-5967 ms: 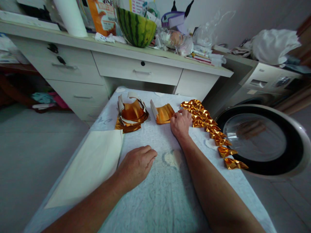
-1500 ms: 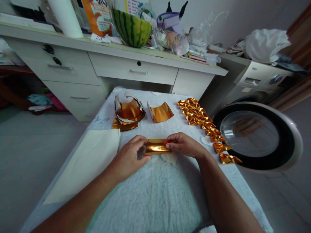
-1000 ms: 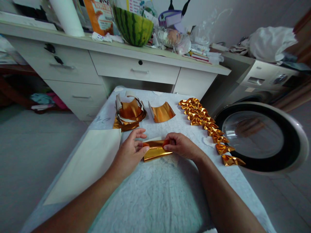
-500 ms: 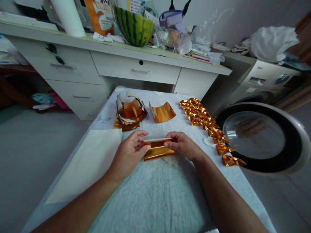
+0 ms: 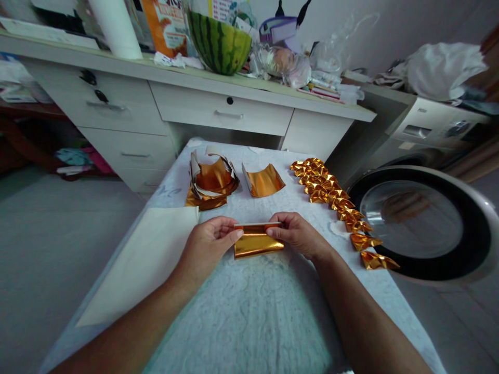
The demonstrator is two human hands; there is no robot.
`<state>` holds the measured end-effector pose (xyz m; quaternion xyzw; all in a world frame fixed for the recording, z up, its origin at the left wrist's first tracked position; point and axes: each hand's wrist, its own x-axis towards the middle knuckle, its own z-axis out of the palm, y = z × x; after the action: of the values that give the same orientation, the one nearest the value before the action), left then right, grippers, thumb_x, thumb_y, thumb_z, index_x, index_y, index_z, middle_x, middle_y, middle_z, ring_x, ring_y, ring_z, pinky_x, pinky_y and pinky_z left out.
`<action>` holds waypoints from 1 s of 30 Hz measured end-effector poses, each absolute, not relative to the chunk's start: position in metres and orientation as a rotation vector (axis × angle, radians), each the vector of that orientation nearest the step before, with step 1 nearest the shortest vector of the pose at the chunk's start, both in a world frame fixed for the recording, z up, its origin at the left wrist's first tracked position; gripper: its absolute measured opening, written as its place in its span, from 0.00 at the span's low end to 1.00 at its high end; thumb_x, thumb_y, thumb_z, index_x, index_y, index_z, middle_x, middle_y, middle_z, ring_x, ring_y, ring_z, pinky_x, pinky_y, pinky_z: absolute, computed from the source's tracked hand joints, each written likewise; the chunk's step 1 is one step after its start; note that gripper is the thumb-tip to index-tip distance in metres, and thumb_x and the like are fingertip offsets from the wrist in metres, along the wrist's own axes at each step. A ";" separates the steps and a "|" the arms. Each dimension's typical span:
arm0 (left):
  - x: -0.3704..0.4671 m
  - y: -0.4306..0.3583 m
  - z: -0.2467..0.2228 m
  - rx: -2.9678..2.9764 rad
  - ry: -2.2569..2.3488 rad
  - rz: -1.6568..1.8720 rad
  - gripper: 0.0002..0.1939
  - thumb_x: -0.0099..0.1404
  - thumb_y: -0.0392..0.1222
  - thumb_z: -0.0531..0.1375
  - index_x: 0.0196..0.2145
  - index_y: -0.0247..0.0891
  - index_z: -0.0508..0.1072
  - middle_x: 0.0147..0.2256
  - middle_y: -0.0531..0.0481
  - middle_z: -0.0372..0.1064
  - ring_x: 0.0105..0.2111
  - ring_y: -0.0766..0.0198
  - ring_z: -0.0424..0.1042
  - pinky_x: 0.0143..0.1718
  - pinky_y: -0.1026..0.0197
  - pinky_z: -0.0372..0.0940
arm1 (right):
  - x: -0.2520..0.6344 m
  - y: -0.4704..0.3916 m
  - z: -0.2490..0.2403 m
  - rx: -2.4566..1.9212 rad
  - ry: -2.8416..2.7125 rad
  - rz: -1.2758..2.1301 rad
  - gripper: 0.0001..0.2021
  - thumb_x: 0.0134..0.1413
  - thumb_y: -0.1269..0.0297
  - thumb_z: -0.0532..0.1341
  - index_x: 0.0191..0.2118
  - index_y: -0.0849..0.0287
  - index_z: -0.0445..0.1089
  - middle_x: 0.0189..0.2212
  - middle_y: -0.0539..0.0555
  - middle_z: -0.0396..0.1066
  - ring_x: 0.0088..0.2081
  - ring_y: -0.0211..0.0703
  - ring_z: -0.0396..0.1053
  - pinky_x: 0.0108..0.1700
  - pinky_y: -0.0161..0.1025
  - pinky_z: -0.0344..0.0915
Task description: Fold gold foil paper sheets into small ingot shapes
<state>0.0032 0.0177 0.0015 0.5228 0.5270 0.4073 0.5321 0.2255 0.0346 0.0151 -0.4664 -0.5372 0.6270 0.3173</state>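
Observation:
A sheet of gold foil paper (image 5: 258, 246) is held between my two hands, its far edge folded over so that a thin pale strip shows along the top. My left hand (image 5: 214, 241) pinches its left end, thumb on the near side and fingers behind. At the right end my right hand (image 5: 294, 234) grips it the same way. Just beyond lies a single curved gold foil sheet (image 5: 265, 182). Left of that sits a stack of curled gold foil sheets (image 5: 212, 179) with pale backs. Several folded gold foil pieces (image 5: 325, 187) run in a row down the right side.
A cream paper sheet (image 5: 144, 259) lies along the left of the cloth-covered table (image 5: 249, 317). Behind stands a white desk (image 5: 222, 106) with a cut watermelon (image 5: 218, 44) on top. An open washing machine door (image 5: 421, 223) borders the table's right edge.
My left fingers have closed in slightly against the foil paper, and both hands still hold it. The whole view has shifted a little.

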 end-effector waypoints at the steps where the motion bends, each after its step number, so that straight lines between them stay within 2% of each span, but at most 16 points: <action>1: 0.003 0.018 0.001 1.268 1.265 0.955 0.12 0.57 0.46 0.65 0.36 0.36 0.74 0.32 0.49 0.76 0.32 0.62 0.75 0.34 0.61 0.68 | 0.226 0.035 0.015 -1.226 -1.413 1.650 0.19 0.40 0.50 0.72 0.27 0.62 0.69 0.22 0.45 0.64 0.24 0.31 0.57 0.26 0.31 0.51; 13: 0.002 0.015 0.005 1.416 1.341 0.947 0.13 0.59 0.49 0.63 0.36 0.37 0.78 0.33 0.48 0.79 0.33 0.57 0.77 0.36 0.58 0.69 | 0.225 0.033 0.016 -1.219 -1.423 1.631 0.19 0.42 0.51 0.71 0.27 0.62 0.68 0.22 0.45 0.63 0.24 0.31 0.56 0.26 0.31 0.50; 30: 0.001 0.016 0.005 1.428 1.359 0.961 0.13 0.60 0.48 0.63 0.38 0.38 0.79 0.35 0.48 0.79 0.35 0.57 0.77 0.38 0.57 0.70 | 0.225 0.033 0.015 -1.213 -1.439 1.627 0.19 0.41 0.51 0.71 0.27 0.61 0.68 0.22 0.45 0.62 0.24 0.31 0.56 0.26 0.31 0.50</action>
<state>0.0012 0.0158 0.0046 0.5794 0.5511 0.3899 0.4566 0.2251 0.0333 0.0150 -0.4618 -0.5479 0.6192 0.3211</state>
